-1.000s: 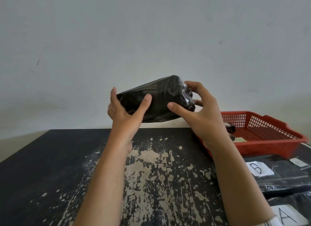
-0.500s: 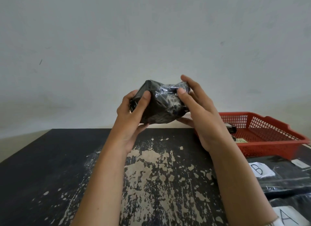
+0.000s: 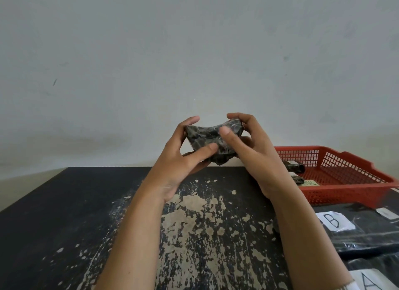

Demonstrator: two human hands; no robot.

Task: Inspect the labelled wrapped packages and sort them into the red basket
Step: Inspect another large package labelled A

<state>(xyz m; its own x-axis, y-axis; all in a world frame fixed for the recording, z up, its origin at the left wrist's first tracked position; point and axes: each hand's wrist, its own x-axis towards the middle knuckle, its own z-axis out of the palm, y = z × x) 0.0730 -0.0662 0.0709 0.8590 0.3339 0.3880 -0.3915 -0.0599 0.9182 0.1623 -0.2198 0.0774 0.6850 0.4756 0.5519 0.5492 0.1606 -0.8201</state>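
A black shiny wrapped package (image 3: pixel 207 138) is held up above the far edge of the table, end-on to the camera. My left hand (image 3: pixel 183 158) grips its left side, thumb across the front. My right hand (image 3: pixel 248 147) grips its right side, thumb on top. No label shows on the held package. The red basket (image 3: pixel 345 181) stands on the table to the right, with small dark packages (image 3: pixel 294 167) at its left end. Two black packages lie in front of it, one labelled B (image 3: pixel 333 221) and one labelled A (image 3: pixel 370 282).
The black table (image 3: pixel 86 225) has worn, peeling paint in its middle. A plain pale wall rises behind it. The table's far left corner slopes away at the left.
Both hands have turned the package from lying sideways to end-on and lowered it a little. The fingers have closed tighter round it.
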